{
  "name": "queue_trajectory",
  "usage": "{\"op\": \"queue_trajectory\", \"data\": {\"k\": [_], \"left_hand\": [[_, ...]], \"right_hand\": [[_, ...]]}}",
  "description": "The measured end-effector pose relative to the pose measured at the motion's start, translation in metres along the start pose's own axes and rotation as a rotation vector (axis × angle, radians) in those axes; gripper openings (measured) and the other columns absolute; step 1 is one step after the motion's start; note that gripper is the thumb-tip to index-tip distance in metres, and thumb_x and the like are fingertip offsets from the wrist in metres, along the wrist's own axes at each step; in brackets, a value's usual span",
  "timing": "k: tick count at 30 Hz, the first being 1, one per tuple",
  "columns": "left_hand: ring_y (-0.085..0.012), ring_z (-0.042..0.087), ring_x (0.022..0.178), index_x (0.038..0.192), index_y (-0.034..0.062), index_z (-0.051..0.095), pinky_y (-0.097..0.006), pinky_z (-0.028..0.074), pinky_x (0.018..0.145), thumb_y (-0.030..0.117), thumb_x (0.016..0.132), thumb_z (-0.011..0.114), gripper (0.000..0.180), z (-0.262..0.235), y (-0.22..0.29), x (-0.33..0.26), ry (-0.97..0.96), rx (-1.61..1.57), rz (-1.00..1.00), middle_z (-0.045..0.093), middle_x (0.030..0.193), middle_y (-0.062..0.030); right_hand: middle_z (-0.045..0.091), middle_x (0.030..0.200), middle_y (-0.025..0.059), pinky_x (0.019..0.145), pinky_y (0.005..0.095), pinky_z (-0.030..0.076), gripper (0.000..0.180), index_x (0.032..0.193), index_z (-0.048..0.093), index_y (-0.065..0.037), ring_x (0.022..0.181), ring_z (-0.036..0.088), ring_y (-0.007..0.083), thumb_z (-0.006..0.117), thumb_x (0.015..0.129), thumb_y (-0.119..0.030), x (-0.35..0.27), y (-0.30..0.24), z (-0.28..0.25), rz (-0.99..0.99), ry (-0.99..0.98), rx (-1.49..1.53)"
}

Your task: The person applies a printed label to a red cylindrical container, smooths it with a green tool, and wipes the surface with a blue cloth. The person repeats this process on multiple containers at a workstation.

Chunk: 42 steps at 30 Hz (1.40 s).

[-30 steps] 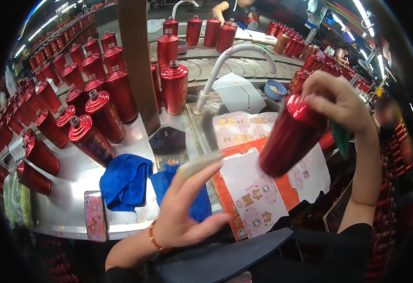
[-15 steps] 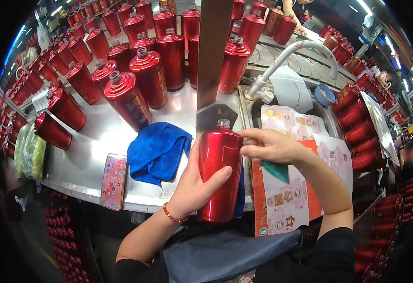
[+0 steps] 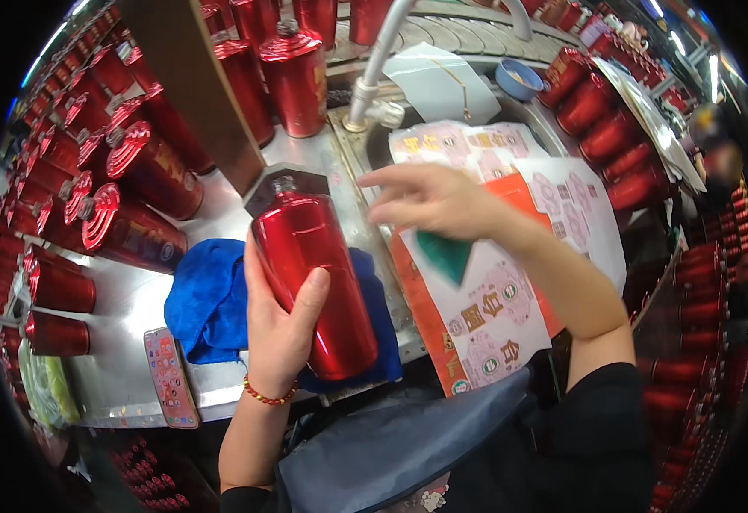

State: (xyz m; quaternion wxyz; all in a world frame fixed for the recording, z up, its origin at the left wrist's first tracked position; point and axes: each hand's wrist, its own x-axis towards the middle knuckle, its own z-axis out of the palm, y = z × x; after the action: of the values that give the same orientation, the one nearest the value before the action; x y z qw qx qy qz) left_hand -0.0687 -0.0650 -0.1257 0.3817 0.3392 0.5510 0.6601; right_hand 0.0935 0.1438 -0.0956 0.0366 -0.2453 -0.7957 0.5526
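Observation:
My left hand (image 3: 278, 321) grips a glossy red bottle (image 3: 318, 274) from below and behind, holding it upright and slightly tilted over a blue cloth (image 3: 212, 299) on the steel counter (image 3: 135, 308). My right hand (image 3: 429, 201) hovers just right of the bottle's shoulder, blurred, with a green scrap of cloth or sponge (image 3: 445, 254) tucked under its palm. The right hand is apart from the bottle.
Many red bottles (image 3: 143, 175) crowd the counter's left and back, and more red bottles (image 3: 613, 128) stand at the right. A tap (image 3: 374, 77) stands over a sink covered by printed paper sheets (image 3: 511, 291). A phone (image 3: 169, 376) lies at the counter's front edge. A wooden post (image 3: 194, 85) rises behind.
The bottle went from my raised right hand into my left hand. My right hand then let go of its top and drew off to the right with the green piece.

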Motion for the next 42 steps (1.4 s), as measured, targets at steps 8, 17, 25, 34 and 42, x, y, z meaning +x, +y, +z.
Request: {"op": "queue_trajectory", "data": {"k": [8, 17, 25, 34, 42], "left_hand": [[-0.0182, 0.06, 0.116, 0.152, 0.0005, 0.035, -0.034, 0.049, 0.102, 0.017, 0.1, 0.068, 0.065, -0.002, -0.003, -0.001, 0.033, 0.068, 0.011, 0.059, 0.133, -0.0118], [-0.0153, 0.062, 0.111, 0.15, 0.0001, 0.039, -0.032, 0.051, 0.097, 0.024, 0.1, 0.069, 0.063, -0.001, 0.0, 0.004, -0.006, 0.088, 0.009, 0.063, 0.126, -0.0107], [-0.0144, 0.062, 0.111, 0.151, 0.0037, 0.041, -0.03, 0.052, 0.097, 0.03, 0.104, 0.064, 0.058, -0.001, -0.001, 0.0, -0.003, 0.1, -0.014, 0.062, 0.13, -0.0087], [-0.0152, 0.065, 0.108, 0.155, 0.0042, 0.036, -0.031, 0.055, 0.093, 0.027, 0.102, 0.068, 0.065, -0.003, -0.006, 0.002, 0.017, -0.039, -0.018, 0.064, 0.127, -0.0095], [-0.0188, 0.06, 0.123, 0.16, 0.0007, 0.026, -0.033, 0.051, 0.103, 0.026, 0.103, 0.067, 0.074, -0.008, -0.008, -0.002, 0.029, 0.019, -0.018, 0.057, 0.141, -0.0143]], "right_hand": [[0.075, 0.098, 0.0137, 0.084, 0.0396, 0.055, 0.039, 0.106, 0.077, -0.003, 0.091, 0.072, 0.0307, 0.083, 0.081, -0.032, -0.131, 0.035, -0.046, 0.366, 0.006, -0.629], [0.065, 0.098, 0.0106, 0.081, 0.0387, 0.054, 0.048, 0.107, 0.064, -0.005, 0.093, 0.067, 0.0265, 0.09, 0.074, -0.028, -0.115, 0.047, 0.011, 0.104, 0.049, -0.625], [0.067, 0.091, 0.0074, 0.072, 0.0347, 0.052, 0.047, 0.108, 0.066, -0.003, 0.082, 0.065, 0.0205, 0.089, 0.076, -0.029, -0.09, 0.046, -0.017, 0.174, 0.016, -0.51], [0.074, 0.088, 0.009, 0.073, 0.0378, 0.054, 0.033, 0.095, 0.068, -0.004, 0.084, 0.072, 0.0236, 0.084, 0.076, -0.025, -0.069, 0.03, -0.008, 0.275, -0.204, -0.668], [0.07, 0.081, 0.0103, 0.07, 0.034, 0.051, 0.031, 0.099, 0.07, 0.0, 0.075, 0.067, 0.0195, 0.08, 0.083, -0.026, -0.068, 0.021, -0.024, 0.286, -0.244, -0.662]]}}
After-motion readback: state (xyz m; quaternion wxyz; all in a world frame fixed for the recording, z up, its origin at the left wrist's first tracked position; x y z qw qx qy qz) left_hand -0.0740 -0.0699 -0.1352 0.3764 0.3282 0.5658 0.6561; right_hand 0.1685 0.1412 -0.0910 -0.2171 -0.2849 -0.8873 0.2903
